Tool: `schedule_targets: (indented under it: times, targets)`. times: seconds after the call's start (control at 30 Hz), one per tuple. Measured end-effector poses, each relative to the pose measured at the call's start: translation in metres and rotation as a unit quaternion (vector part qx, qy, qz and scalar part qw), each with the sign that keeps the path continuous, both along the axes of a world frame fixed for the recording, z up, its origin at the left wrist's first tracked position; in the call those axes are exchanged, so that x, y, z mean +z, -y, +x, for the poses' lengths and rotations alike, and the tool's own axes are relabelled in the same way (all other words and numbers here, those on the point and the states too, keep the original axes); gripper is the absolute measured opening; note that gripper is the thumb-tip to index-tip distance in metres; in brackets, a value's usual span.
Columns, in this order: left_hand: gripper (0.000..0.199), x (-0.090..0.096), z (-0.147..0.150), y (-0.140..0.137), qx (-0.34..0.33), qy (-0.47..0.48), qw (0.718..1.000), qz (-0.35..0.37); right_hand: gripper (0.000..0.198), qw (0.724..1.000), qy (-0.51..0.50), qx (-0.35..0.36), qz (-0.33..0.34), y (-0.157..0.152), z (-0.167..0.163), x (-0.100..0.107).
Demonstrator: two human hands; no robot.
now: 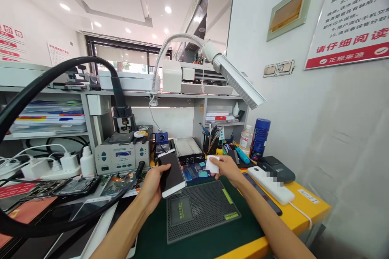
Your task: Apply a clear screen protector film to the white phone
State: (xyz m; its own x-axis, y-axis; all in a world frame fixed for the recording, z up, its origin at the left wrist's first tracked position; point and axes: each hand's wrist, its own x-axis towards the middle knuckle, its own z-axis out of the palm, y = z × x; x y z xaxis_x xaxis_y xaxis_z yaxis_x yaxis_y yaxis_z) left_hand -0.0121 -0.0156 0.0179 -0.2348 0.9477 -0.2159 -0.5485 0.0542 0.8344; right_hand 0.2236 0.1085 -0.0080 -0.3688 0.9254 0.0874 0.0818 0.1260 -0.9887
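My left hand (153, 186) holds a smartphone (172, 173) with a dark screen and white frame, tilted up above the green work mat (194, 234). My right hand (226, 169) pinches a small white cloth or pad (212, 164) just right of the phone, a short gap between them. Below both hands lies a grey perforated repair pad (202, 210) on the mat.
A soldering station (121, 156), a black hose (36, 89), and a white bottle (87, 162) stand left. Phone parts (73, 186) lie at left. A lamp arm (237, 79) hangs overhead. A white power strip (270, 184), blue can (260, 138) and card reader (278, 168) sit right.
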Motion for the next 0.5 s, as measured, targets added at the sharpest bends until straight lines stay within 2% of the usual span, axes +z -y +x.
schedule_targets:
  times: [0.13,0.23,0.5]
  targets:
    - [0.019,-0.008,-0.001,-0.003,0.01,-0.016,0.998,-0.061,0.028,0.997,0.021,0.06,-0.031,-0.003,0.019,0.006]
    - [0.018,-0.011,0.0,-0.004,0.012,-0.018,0.997,-0.081,0.026,0.992,0.038,0.106,-0.054,-0.001,0.027,0.008]
    - [0.017,-0.011,0.006,-0.001,-0.006,-0.004,0.997,-0.076,0.021,0.991,0.07,0.101,-0.06,-0.004,0.041,0.004]
